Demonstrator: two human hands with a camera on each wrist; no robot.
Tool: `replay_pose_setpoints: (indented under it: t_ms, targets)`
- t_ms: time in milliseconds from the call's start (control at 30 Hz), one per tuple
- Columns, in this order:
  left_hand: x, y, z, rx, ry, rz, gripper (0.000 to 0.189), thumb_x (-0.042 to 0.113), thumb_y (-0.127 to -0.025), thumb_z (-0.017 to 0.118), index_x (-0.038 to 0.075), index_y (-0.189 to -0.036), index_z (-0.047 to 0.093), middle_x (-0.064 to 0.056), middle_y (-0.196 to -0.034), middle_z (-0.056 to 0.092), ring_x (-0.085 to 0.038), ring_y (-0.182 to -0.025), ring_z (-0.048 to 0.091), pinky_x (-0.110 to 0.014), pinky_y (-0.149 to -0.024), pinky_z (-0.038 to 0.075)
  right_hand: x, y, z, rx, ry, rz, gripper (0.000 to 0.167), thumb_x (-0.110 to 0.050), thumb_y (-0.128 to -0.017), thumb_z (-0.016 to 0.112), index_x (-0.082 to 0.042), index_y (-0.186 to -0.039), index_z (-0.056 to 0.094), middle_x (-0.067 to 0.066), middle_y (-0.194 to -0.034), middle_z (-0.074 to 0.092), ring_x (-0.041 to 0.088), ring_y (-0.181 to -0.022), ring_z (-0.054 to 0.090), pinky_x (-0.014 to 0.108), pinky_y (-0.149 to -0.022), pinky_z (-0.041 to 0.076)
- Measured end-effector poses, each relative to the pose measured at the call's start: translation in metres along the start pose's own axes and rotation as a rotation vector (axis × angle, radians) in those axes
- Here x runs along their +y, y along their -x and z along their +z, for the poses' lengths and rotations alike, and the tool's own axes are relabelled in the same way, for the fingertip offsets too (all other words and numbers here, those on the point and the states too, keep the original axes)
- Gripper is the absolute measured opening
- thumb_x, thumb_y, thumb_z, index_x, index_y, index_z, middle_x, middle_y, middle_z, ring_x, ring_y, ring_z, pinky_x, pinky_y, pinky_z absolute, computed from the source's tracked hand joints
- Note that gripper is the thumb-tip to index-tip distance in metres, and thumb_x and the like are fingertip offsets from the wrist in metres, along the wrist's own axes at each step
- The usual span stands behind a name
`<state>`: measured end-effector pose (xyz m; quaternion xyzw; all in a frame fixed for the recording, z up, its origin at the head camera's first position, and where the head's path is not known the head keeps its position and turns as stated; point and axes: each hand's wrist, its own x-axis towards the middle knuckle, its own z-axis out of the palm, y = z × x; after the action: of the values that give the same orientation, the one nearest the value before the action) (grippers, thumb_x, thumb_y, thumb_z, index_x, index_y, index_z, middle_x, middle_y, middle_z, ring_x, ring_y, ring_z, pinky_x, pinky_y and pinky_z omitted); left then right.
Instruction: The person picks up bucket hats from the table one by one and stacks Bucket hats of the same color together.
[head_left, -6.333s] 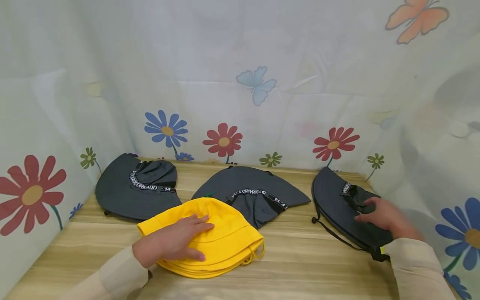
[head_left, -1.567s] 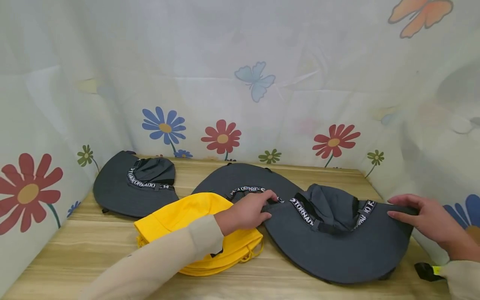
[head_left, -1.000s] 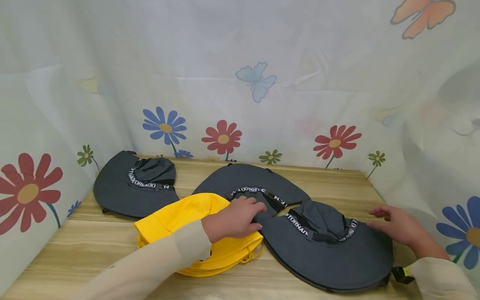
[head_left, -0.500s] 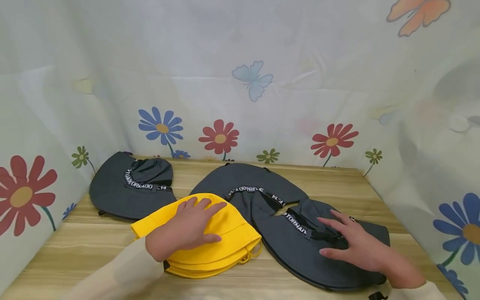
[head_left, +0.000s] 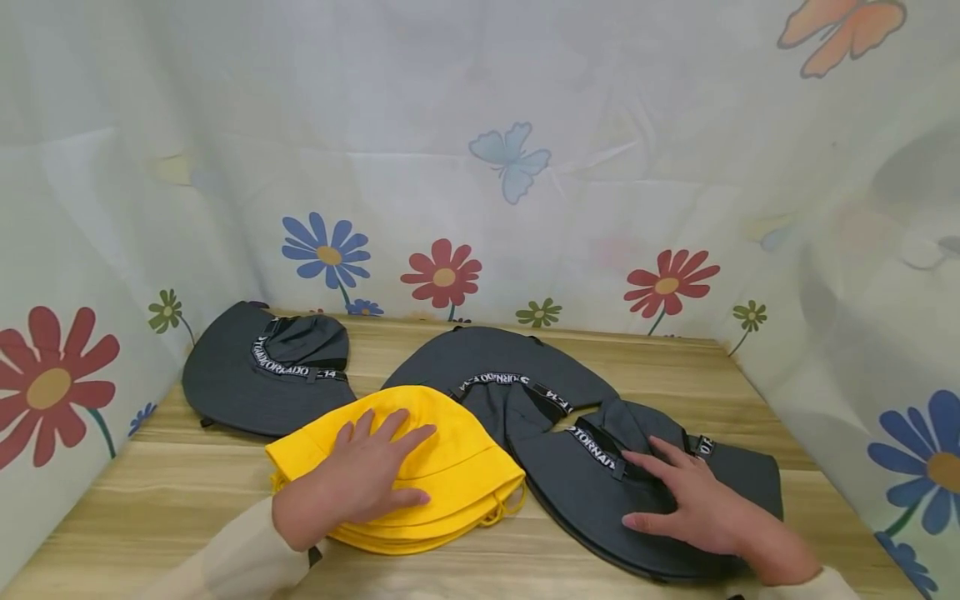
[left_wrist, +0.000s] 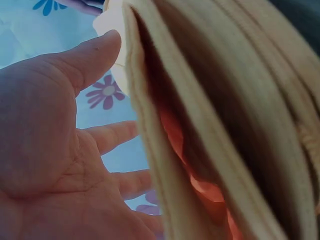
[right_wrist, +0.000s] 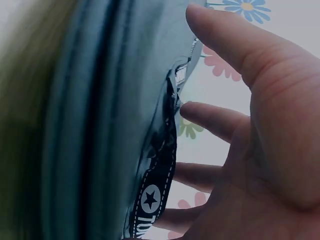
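Note:
A stack of yellow bucket hats [head_left: 457,467] lies at the front middle of the table. Spread over its top is my left hand [head_left: 356,479], its fingers straight; the left wrist view shows the layered brims [left_wrist: 220,115] beside the open palm [left_wrist: 60,155]. To the right, a dark grey wide-brimmed hat [head_left: 566,492] with a lettered band lies crown toward the back. My right hand [head_left: 701,504] is spread above its crown and brim. In the right wrist view the fingertips are at the hat's band [right_wrist: 152,197]; whether they press it I cannot tell.
A second grey hat [head_left: 487,346] lies at the back middle, partly covered by the yellow stack and the right grey hat. Another grey hat [head_left: 232,375] is at the back left. Flower-printed cloth [head_left: 600,192] walls in the wooden table [head_left: 172,492].
The right grey hat was pulled forward from the far right and turned against the middle one. Both hands then let go of its brim; my left returned to the yellow stack, my right moved over the crown.

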<state>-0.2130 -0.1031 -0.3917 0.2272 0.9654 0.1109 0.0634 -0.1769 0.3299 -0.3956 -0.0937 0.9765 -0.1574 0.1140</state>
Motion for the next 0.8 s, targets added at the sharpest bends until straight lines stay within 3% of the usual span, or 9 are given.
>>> replay_pose_setpoints:
  t_ms: [533, 800]
  targets:
    - [-0.005, 0.001, 0.005, -0.027, 0.006, -0.029, 0.078, 0.060, -0.084, 0.077, 0.035, -0.152, 0.047, -0.013, -0.164, 0.032, -0.060, -0.142, 0.033, -0.078, -0.110, 0.027, 0.005, -0.013, 0.002, -0.016, 0.039, 0.015, 0.087, -0.059, -0.081, 0.080, -0.013, -0.150, 0.051, 0.036, -0.159, 0.028, 0.074, -0.136, 0.024, 0.085, -0.100, 0.026]
    - [-0.004, 0.001, 0.004, -0.013, 0.013, -0.007, 0.076, 0.060, -0.084, 0.076, 0.032, -0.149, 0.050, -0.013, -0.163, 0.034, -0.055, -0.142, 0.036, -0.074, -0.110, 0.029, -0.002, -0.027, -0.027, -0.039, 0.073, -0.003, 0.084, -0.058, -0.083, 0.079, -0.008, -0.146, 0.054, 0.038, -0.152, 0.036, 0.066, -0.133, 0.038, 0.078, -0.101, 0.036]
